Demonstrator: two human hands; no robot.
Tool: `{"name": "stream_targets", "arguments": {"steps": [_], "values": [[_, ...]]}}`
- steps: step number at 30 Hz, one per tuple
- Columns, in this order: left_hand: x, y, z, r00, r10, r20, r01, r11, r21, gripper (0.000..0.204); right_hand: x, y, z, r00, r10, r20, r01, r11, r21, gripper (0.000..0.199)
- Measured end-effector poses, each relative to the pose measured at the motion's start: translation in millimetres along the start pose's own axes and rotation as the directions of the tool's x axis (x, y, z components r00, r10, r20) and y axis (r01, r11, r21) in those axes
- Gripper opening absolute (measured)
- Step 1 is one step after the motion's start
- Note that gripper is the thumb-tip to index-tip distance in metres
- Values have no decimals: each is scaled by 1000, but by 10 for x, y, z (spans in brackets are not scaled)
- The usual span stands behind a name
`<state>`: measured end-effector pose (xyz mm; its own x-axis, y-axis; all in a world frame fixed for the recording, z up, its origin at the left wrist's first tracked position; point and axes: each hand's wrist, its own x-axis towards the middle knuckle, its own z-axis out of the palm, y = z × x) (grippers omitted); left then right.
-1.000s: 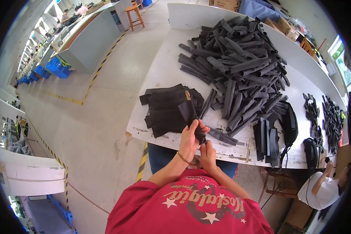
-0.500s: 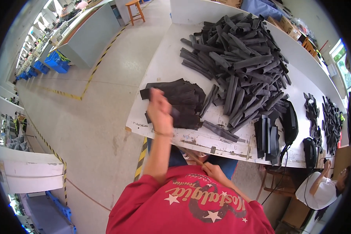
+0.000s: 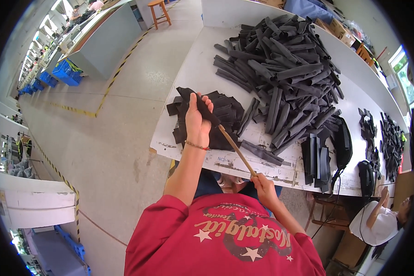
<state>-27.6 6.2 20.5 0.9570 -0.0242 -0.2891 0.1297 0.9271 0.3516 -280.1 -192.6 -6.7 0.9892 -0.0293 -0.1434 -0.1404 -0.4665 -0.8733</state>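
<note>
While the view looks down over a red shirt (image 3: 225,239), the far left shows grey floor (image 3: 110,152) with yellow-black tape lines and blue crates (image 3: 66,73) beside a long bench.

Left hand (image 3: 197,123): raised over the near-left part of the white surface (image 3: 193,69). Grip closed around a black fabric sleeve (image 3: 200,105); the sleeve's upper end sticks out above the fingers, slightly bent.

Wooden stick (image 3: 237,149): thin, runs diagonally from the sleeve's lower end down to the right hand. Its upper end is inside or behind the sleeve; cannot tell which.

Small stack of flat black pieces (image 3: 225,115): lies on the surface directly under and just beside the left hand.

Right hand (image 3: 263,189): low, at the surface's near edge, close to the body. Grip closed on the stick's lower end.

Large heap of black sleeves (image 3: 285,69): centre-right of the surface, piled loosely, well apart from both hands.

Upright black pieces (image 3: 318,156) near the front edge, right of the heap. Further black pieces (image 3: 391,138) far right.

Another person in white (image 3: 377,223): lower right, below the surface's edge.
</note>
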Motion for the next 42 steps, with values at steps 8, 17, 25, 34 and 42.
{"name": "stream_targets", "arguments": {"steps": [8, 17, 25, 34, 42], "values": [[-458, -519, 24, 994, -97, 59, 85, 981, 175, 30, 299, -45, 188, 997, -54, -56, 57, 998, 39, 20], [-962, -762, -131, 981, -190, 44, 174, 953, 247, 34, 581, -138, 615, 964, -70, -255, 106, 986, 131, 18], [-836, -601, -33, 995, -94, -29, 98, 933, 348, 27, 307, 21, 653, 993, 58, -103, -42, 988, 151, 18], [-641, -432, -154, 999, -54, 9, 46, 913, 406, 35, -232, -8, 178, 967, 123, 224, -194, 924, 329, 21], [-851, -594, 135, 939, -308, 153, 265, 931, 251, 51, -27, -127, -30, 920, 285, 269, -385, 785, 486, 26]]}}
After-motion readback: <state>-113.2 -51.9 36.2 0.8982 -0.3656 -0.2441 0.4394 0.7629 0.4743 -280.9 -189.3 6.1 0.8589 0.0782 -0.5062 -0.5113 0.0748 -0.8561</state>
